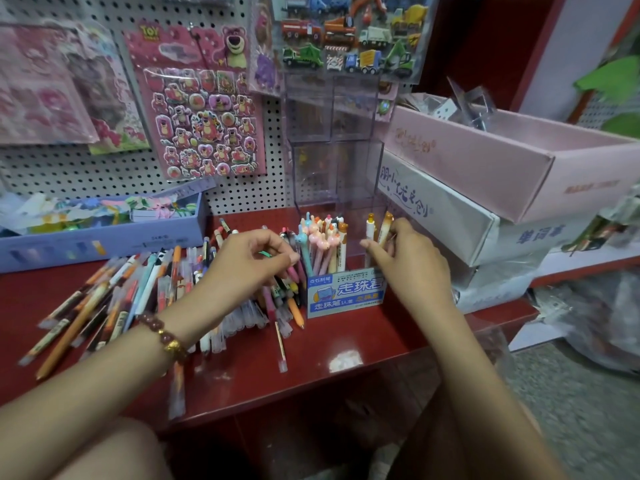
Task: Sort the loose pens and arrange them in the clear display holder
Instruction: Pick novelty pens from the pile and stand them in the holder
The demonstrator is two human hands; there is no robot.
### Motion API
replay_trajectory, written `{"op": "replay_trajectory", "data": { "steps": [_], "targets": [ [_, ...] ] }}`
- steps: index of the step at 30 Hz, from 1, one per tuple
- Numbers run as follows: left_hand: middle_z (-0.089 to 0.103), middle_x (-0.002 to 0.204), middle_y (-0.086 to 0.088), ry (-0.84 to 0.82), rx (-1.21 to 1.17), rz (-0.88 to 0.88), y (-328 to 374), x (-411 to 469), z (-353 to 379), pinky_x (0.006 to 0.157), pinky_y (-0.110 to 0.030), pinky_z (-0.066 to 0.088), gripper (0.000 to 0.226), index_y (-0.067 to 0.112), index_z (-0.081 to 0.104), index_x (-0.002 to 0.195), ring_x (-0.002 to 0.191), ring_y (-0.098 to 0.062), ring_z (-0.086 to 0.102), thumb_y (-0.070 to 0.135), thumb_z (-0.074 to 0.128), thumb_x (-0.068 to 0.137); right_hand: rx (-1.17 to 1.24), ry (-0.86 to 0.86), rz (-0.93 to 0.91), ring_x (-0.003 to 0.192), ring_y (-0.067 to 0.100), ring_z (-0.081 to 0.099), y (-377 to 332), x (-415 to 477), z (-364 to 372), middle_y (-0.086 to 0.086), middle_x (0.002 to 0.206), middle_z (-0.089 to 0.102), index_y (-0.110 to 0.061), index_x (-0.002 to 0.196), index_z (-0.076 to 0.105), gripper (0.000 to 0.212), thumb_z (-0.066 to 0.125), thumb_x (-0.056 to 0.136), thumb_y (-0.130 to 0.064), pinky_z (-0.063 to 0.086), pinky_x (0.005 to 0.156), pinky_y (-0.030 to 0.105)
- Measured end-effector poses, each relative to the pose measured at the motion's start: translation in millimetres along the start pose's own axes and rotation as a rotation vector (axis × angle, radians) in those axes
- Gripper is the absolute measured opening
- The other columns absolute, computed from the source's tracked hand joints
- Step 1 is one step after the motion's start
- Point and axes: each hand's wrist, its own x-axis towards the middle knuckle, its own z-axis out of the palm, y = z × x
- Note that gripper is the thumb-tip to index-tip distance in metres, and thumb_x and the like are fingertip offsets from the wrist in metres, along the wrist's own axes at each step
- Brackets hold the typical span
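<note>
The red shelf [346, 344] is showing a smooth, glossy painted finish, catching a white glare just in front of the clear display holder [332, 168]. That holder is looking like transparent hard plastic, its front wearing a printed blue paper label [346, 292]. Left of the holder, the loose pens [138, 299] are showing plastic barrels, some with frosted clear caps. Behind it, a white perforated board [242, 188] is looking matt. Right of it, the pink box [502, 168] is looking like matt cardboard.
</note>
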Motion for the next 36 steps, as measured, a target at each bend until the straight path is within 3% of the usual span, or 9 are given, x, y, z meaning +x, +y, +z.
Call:
{"op": "replay_trajectory", "data": {
  "steps": [3, 15, 21, 24, 26, 29, 31, 33, 36],
  "targets": [
    [0.064, 0.069, 0.001, 0.002, -0.002, 0.000, 0, 0, 0, 0.053, -0.015, 0.049, 0.008, 0.008, 0.064, 0.076, 0.053, 0.001, 0.059, 0.008, 0.066, 0.084, -0.003, 0.054, -0.002, 0.094, 0.034, 0.061, -4, -1, -1, 0.008, 0.098, 0.065, -0.014, 0.106, 0.046, 0.038, 0.052, 0.091, -0.048, 0.034, 0.065, 0.034],
    [0.063, 0.077, -0.006, 0.021, -0.006, -0.001, -6, 1, -4, 0.051, -0.012, 0.046, 0.009, 0.006, 0.064, 0.077, 0.059, -0.006, 0.058, 0.009, 0.064, 0.086, 0.063, 0.002, 0.074, 0.091, 0.035, 0.061, 1, 0, 1, 0.011, 0.096, 0.064, -0.015, 0.094, 0.039, 0.028, 0.056, 0.091, -0.037, 0.040, 0.066, 0.036],
    [0.062, 0.074, -0.005, 0.012, -0.013, -0.007, -7, 2, -8, 0.050, -0.012, 0.046, 0.009, 0.004, 0.064, 0.079, 0.057, -0.002, 0.059, 0.009, 0.064, 0.086, 0.128, 0.009, 0.117, 0.094, 0.030, 0.063, -1, -1, 1, 0.004, 0.094, 0.066, -0.014, 0.124, 0.038, 0.052, 0.063, 0.087, -0.042, 0.043, 0.069, 0.036],
    [0.062, 0.070, 0.000, 0.016, -0.010, -0.006, -7, 1, -12, 0.051, -0.012, 0.047, 0.008, 0.006, 0.064, 0.078, 0.056, -0.001, 0.059, 0.008, 0.064, 0.086, 0.171, 0.092, 0.092, 0.088, 0.028, 0.063, -5, -8, -2, -0.002, 0.089, 0.061, -0.017, 0.125, 0.034, 0.056, 0.065, 0.085, -0.041, 0.040, 0.063, 0.032],
    [0.062, 0.066, 0.005, 0.022, -0.011, -0.008, -8, 0, -20, 0.053, -0.012, 0.048, 0.009, 0.007, 0.064, 0.078, 0.056, 0.000, 0.059, 0.010, 0.064, 0.087, 0.214, 0.181, 0.050, 0.081, 0.026, 0.062, -8, -15, -6, -0.008, 0.082, 0.055, -0.017, 0.124, 0.035, 0.053, 0.065, 0.086, -0.038, 0.041, 0.061, 0.033],
    [0.063, 0.063, 0.010, 0.032, -0.035, -0.014, -12, -3, -38, 0.056, -0.013, 0.050, 0.012, 0.009, 0.063, 0.080, 0.059, -0.001, 0.059, 0.015, 0.060, 0.090, 0.463, 0.291, -0.115, 0.060, 0.013, 0.051, -20, -29, -12, -0.010, 0.064, 0.042, -0.021, 0.110, 0.043, 0.027, 0.059, 0.089, -0.027, 0.046, 0.059, 0.038],
    [0.063, 0.065, 0.011, 0.056, -0.056, -0.027, -17, -5, -52, 0.056, -0.015, 0.049, 0.017, 0.007, 0.061, 0.081, 0.059, -0.003, 0.059, 0.017, 0.054, 0.093, 0.584, 0.312, -0.286, 0.054, 0.007, 0.043, -31, -40, -13, -0.005, 0.062, 0.043, -0.027, 0.098, 0.047, 0.013, 0.054, 0.088, -0.022, 0.042, 0.055, 0.030],
    [0.064, 0.068, 0.009, 0.097, -0.047, -0.049, -27, -7, -67, 0.055, -0.015, 0.049, 0.020, 0.008, 0.062, 0.081, 0.058, -0.003, 0.059, 0.016, 0.050, 0.096, 0.599, 0.254, -0.434, 0.052, 0.005, 0.041, -44, -50, -11, -0.004, 0.062, 0.046, -0.026, 0.092, 0.050, 0.007, 0.049, 0.087, -0.021, 0.039, 0.051, 0.023],
    [0.067, 0.070, 0.013, 0.088, 0.034, -0.056, -46, -14, -92, 0.057, -0.016, 0.050, 0.019, 0.013, 0.062, 0.080, 0.060, -0.003, 0.059, 0.017, 0.051, 0.096, 0.506, 0.094, -0.583, 0.051, 0.008, 0.042, -59, -63, -1, -0.006, 0.060, 0.048, -0.020, 0.090, 0.056, 0.009, 0.048, 0.087, -0.022, 0.040, 0.046, 0.030]
  ]
}}
